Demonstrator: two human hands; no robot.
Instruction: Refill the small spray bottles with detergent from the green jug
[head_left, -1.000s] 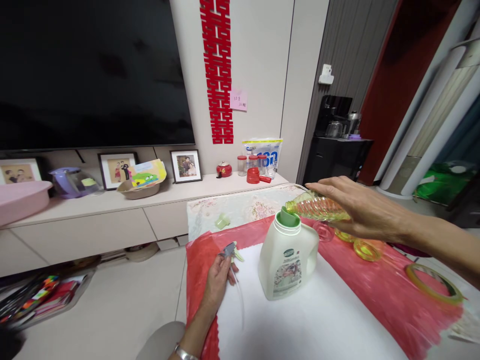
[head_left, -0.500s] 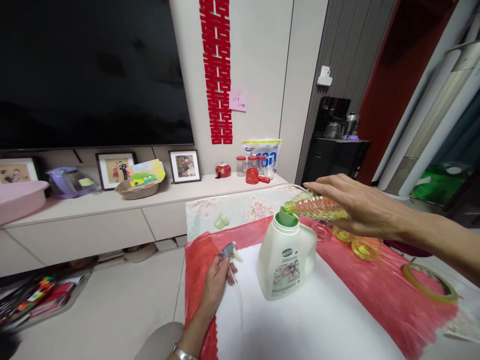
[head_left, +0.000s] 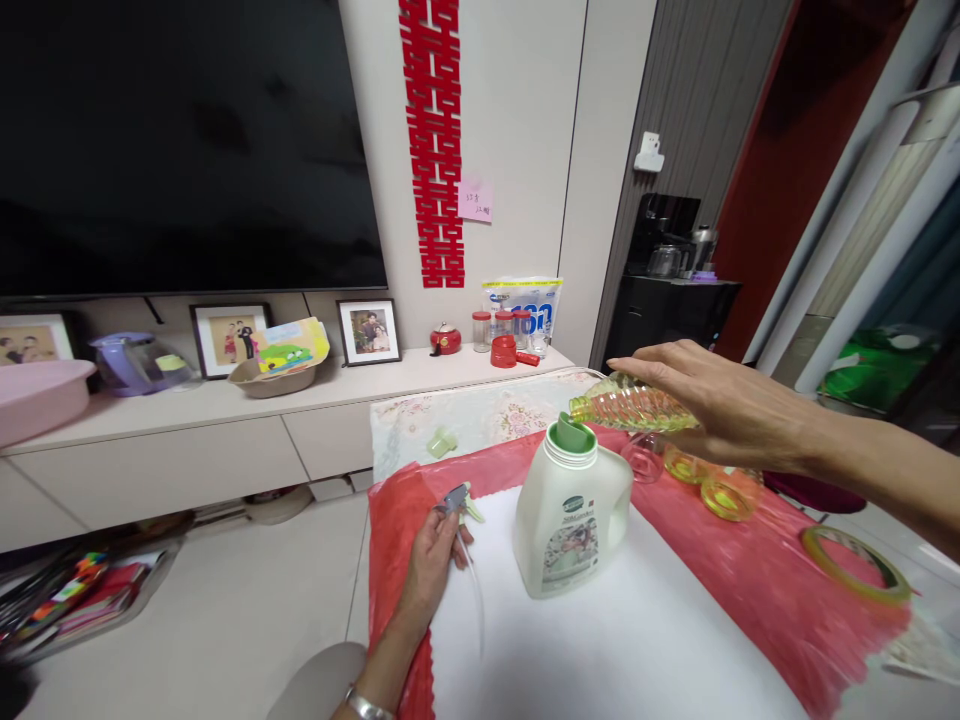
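Observation:
My right hand (head_left: 697,395) is closed round a ribbed, clear yellow bottle (head_left: 630,408), tipped on its side with its mouth at the green spout of a white detergent jug (head_left: 566,515). The jug stands upright, uncapped, on a white sheet (head_left: 630,640). Whether liquid runs between them I cannot tell. In my left hand (head_left: 435,555) is a grey and pale green spray trigger head (head_left: 459,500), its thin dip tube hanging down over the sheet. A pale green cap (head_left: 442,442) lies on the flowered cloth behind.
Red plastic sheeting (head_left: 720,540) lies under the white sheet. To the right are yellow clear containers (head_left: 727,495) and a roll of tape (head_left: 855,565). Behind, a long cabinet (head_left: 180,450) bears photo frames, a pink basin (head_left: 41,395) and red-lidded jars (head_left: 481,332).
Almost nothing differs. My right hand and the tilted bottle have shifted very slightly; the left hand keeps its place with the spray head.

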